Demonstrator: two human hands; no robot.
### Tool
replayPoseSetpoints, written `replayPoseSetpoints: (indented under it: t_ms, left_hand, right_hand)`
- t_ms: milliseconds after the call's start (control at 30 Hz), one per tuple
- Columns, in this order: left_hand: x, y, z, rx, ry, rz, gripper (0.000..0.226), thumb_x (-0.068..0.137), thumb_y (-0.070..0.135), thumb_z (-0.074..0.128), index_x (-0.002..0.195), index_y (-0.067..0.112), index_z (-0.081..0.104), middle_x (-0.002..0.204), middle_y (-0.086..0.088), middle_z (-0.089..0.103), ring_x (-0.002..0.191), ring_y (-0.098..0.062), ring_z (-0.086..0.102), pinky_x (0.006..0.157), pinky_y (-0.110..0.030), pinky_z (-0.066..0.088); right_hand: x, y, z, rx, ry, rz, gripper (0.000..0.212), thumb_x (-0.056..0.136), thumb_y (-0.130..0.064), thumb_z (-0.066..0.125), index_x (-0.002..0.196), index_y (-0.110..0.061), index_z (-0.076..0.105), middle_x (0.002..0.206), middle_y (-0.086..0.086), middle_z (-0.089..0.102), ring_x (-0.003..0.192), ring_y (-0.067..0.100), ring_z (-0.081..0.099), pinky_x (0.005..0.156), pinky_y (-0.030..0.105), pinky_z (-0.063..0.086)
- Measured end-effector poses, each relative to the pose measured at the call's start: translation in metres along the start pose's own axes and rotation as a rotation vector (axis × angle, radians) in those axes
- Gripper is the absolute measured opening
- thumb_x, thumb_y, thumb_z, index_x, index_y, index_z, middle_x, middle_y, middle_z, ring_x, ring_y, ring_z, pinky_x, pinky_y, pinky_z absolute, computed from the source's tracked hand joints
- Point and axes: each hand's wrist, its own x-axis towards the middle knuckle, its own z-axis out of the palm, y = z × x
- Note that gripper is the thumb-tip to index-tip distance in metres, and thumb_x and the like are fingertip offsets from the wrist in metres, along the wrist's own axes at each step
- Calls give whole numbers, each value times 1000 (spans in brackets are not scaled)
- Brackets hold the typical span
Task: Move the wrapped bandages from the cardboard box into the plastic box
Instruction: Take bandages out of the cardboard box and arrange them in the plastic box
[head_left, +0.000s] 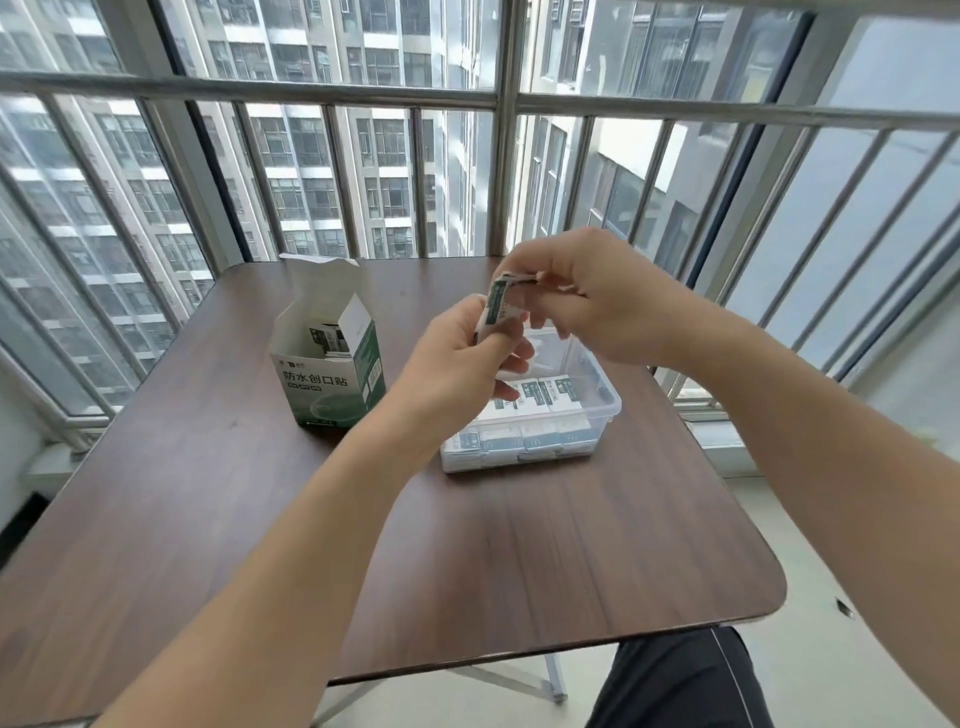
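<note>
My left hand (457, 358) and right hand (587, 296) pinch one wrapped bandage (497, 306) above the plastic box (597, 415), beside the cardboard box (327, 374).

Your one head camera looks forward and down from close above the table (519, 545), wide-angled, facing the barred window (363, 156); no second view shares it.

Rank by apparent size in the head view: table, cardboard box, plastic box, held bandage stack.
1. Table
2. Plastic box, partly hidden by the hands
3. Cardboard box, close to the plastic box, so unsure
4. Held bandage stack
</note>
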Motion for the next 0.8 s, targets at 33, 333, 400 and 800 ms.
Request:
replayPoseSetpoints:
  t_ms: [33, 333, 400, 800]
  left_hand:
    - [1, 0, -1, 5, -7, 4, 19, 104, 16, 50, 117, 6, 60, 89, -2, 66, 80, -9, 65, 68, -26, 59]
    - [14, -4, 6, 213, -5, 87, 19, 104, 1, 35, 114, 2, 51, 91, -7, 58, 78, -18, 56, 68, -35, 59]
    - [16, -4, 6, 214, -44, 76, 18, 104, 3, 37, 116, 4, 50, 94, -5, 59, 81, -18, 58, 71, -37, 59]
    - [57, 4, -14, 1375, -483, 56, 70, 77, 48, 81, 135, 18, 56, 131, 0, 58, 121, -23, 54, 98, -33, 45]
  right_hand:
    - [2, 2, -4, 41, -17, 6, 13, 100, -10, 57, 96, -5, 69, 81, 5, 68, 68, 12, 64, 66, 28, 56]
    - [23, 6, 9, 91, -94, 64, 40, 98, -34, 62, 96, 7, 61, 80, 17, 69, 64, 21, 69, 62, 37, 59]
    - [26, 10, 6, 103, -102, 94, 40, 97, -28, 64, 95, 11, 58, 80, 20, 68, 61, 19, 67, 60, 37, 59]
    - [43, 80, -3, -228, -655, 361, 13, 94, -31, 69, 91, -19, 73, 90, 9, 78, 71, 24, 68, 65, 29, 53]
